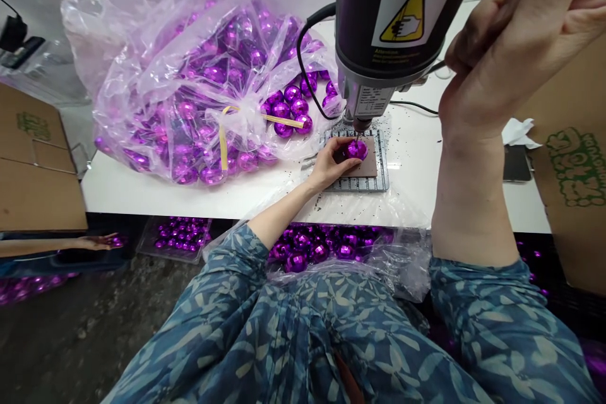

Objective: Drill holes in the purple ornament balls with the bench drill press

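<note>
My left hand pinches a shiny purple faceted ball on a brown pad that lies on the metal base plate of a bench drill. The drill head hangs directly above, and its bit touches the top of the ball. My right hand is raised at the right of the drill head, fingers curled round a thin lever handle.
A big clear plastic bag full of purple balls lies on the white table at the left. Another bag of balls rests in my lap. Cardboard boxes stand at the left and right. A tray of balls sits on the floor.
</note>
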### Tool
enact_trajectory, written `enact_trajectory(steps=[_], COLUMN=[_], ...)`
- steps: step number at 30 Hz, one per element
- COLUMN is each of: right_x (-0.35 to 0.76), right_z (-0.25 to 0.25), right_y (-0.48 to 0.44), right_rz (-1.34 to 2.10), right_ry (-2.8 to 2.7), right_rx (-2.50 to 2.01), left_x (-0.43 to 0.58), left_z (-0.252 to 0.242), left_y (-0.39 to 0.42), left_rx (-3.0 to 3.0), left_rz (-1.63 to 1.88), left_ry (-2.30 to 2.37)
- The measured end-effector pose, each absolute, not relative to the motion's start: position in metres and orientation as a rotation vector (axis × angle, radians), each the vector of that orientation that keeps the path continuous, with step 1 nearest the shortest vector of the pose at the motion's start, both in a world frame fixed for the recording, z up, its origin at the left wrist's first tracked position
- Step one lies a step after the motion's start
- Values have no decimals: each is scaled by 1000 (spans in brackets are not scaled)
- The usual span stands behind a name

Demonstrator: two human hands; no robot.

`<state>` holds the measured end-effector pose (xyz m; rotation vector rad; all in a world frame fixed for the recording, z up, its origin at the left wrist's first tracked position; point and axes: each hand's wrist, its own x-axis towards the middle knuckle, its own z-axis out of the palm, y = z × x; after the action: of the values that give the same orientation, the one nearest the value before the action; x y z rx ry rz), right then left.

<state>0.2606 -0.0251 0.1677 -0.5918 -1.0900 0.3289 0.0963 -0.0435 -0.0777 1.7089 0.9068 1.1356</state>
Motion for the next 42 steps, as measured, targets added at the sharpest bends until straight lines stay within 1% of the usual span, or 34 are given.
enact_trajectory(steps=[9, 14, 20, 31, 42], right_x=[261, 253, 251, 253, 267], right_z=[162, 151, 132, 109, 74], right_y=[-27, -42, -57, -46, -23], right_rz=[317, 203, 162, 65, -69], right_ry=[-1087, -1026, -1002, -970, -910], right_rx=[-579, -558, -516, -472, -413], left_x=[95, 94, 93, 94, 95], left_z=[-74, -77, -79, -83, -80], left_y=[-44, -42, -40, -39, -40], left_rx=[1661, 1689, 1668, 1678, 1665], left_rz=[1135, 1108, 1123, 1150, 1166], left_ry=[902, 923, 924, 912, 883])
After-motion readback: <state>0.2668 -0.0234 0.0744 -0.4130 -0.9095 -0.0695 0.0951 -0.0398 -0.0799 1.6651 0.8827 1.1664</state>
